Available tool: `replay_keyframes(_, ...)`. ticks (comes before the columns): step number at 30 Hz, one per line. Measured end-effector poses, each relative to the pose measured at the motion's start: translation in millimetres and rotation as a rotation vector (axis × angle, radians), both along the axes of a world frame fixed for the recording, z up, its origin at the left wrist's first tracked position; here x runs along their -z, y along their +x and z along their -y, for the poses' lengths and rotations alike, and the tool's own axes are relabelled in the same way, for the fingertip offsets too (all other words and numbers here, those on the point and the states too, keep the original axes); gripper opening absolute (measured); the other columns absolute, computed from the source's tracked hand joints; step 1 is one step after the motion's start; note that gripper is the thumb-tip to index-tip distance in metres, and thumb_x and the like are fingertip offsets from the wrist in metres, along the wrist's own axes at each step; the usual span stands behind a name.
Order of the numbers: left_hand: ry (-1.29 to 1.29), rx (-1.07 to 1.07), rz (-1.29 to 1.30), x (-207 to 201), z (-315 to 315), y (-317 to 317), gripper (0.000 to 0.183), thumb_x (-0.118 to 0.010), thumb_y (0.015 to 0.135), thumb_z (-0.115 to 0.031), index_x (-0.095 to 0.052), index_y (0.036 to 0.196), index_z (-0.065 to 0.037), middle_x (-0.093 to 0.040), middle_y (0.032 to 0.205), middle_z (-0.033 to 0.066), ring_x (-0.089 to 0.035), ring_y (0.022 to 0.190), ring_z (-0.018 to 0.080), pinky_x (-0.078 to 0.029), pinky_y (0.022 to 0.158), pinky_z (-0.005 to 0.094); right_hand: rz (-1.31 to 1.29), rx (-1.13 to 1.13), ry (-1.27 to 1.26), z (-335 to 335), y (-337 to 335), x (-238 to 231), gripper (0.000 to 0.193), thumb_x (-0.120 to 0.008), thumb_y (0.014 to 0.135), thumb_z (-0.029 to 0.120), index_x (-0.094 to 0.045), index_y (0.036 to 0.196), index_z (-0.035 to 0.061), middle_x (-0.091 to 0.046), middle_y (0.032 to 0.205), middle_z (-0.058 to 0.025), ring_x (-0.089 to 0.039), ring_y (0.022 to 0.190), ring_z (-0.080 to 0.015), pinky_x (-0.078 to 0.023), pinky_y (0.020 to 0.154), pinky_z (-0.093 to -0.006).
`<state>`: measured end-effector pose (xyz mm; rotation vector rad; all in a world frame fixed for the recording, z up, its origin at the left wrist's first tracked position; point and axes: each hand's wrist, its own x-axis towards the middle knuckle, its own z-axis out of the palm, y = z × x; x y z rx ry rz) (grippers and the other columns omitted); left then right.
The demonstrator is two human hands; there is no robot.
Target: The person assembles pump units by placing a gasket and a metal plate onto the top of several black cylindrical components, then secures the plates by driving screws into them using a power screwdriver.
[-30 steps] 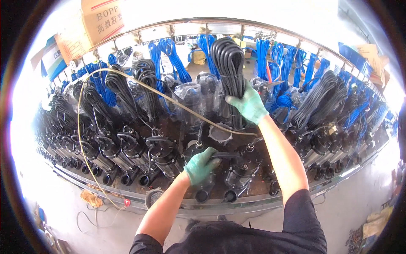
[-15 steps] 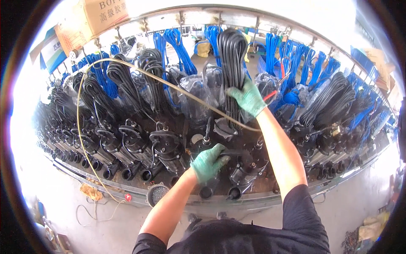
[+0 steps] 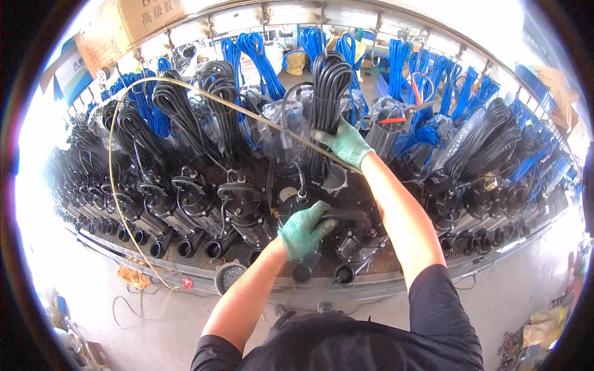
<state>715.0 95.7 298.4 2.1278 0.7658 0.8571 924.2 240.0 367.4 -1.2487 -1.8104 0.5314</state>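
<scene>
My right hand [image 3: 346,143], in a green glove, grips the lower part of a thick bundle of black cable [image 3: 331,83]. The bundle stands upright below the overhead rail, its top loop at a hook. Lower and to the left, my left hand [image 3: 304,232], gloved alike, is closed round the dark handle [image 3: 339,216] of a black submersible pump [image 3: 359,246]. Its fingers partly hide the handle. Just behind the left hand stands another pump top with a cable gland [image 3: 302,195]. A beige hose [image 3: 247,114] passes across to my right wrist.
Rows of pumps [image 3: 244,210] with black cable coils fill the bench on both sides. Blue cable coils [image 3: 263,65] hang from the rail [image 3: 291,9]. Red-handled pliers [image 3: 405,114] hang right of the bundle. A bowl of small parts [image 3: 230,278] sits at the front edge.
The cable bundle has shifted slightly left, its top now at the rail hook, and my right hand has moved left with it. My left hand keeps its hold.
</scene>
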Motion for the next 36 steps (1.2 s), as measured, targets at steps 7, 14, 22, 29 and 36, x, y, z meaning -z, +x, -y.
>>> replay_keyframes(7, -0.052, 0.036, -0.001, -0.1, 0.2, 3.8, 0.035, -0.066, 0.102, -0.023, -0.055, 0.126, 0.000, -0.068, 0.097, 0.0197, -0.066, 0.085, 0.0323, -0.053, 0.078, 0.0400, -0.049, -0.080, -0.321, 31.2, 79.3, 3.7, 0.032, -0.055, 0.107, 0.026, -0.061, 0.132, 0.0066, -0.070, 0.110, -0.0106, -0.068, 0.106, -0.0190, -0.056, 0.092, -0.0319)
replay_keyframes(14, -0.011, 0.067, -0.040, 1.8, 0.8, 2.3, 0.033, -0.068, 0.100, -0.021, -0.057, 0.124, -0.001, -0.069, 0.097, 0.0178, -0.067, 0.084, 0.0299, -0.054, 0.076, 0.0391, 0.117, 0.062, -0.060, 169.9, 93.7, -35.9, 0.028, -0.061, 0.104, 0.022, -0.067, 0.128, 0.0074, -0.074, 0.119, -0.0096, -0.070, 0.112, -0.0235, -0.059, 0.095, -0.0360)
replay_keyframes(22, -0.255, 0.263, -0.173, -16.1, 6.2, 1.4, 0.040, -0.069, 0.099, -0.026, -0.056, 0.126, 0.001, -0.067, 0.104, 0.0202, -0.067, 0.089, 0.0298, -0.054, 0.081, 0.0377, -0.070, -0.262, -0.254, 242.2, 19.4, 11.9, 0.039, -0.072, 0.095, 0.014, -0.060, 0.130, 0.0023, -0.069, 0.124, -0.0179, -0.070, 0.114, -0.0282, -0.054, 0.097, -0.0372)
replay_keyframes(29, 0.767, 0.151, -0.783, -75.6, -78.3, -27.4, 0.045, -0.050, 0.105, -0.044, -0.061, 0.138, -0.015, -0.057, 0.144, 0.0102, -0.044, 0.145, 0.0325, -0.032, 0.121, 0.0512, -0.175, -0.132, -0.236, 252.5, 16.5, 11.4, 0.038, -0.069, 0.093, 0.006, -0.061, 0.130, 0.0007, -0.069, 0.118, -0.0162, -0.069, 0.106, -0.0217, -0.052, 0.095, -0.0334)
replay_keyframes(36, 0.565, 0.310, -1.220, -102.6, -108.6, -24.2, 0.031, -0.054, 0.103, -0.029, -0.065, 0.128, -0.013, -0.070, 0.120, 0.0130, -0.065, 0.118, 0.0361, -0.048, 0.103, 0.0477, -0.376, 0.078, -0.090, 204.7, -8.2, 43.6, 0.033, -0.066, 0.095, 0.005, -0.064, 0.128, 0.0008, -0.074, 0.117, -0.0123, -0.068, 0.106, -0.0152, -0.052, 0.096, -0.0287)
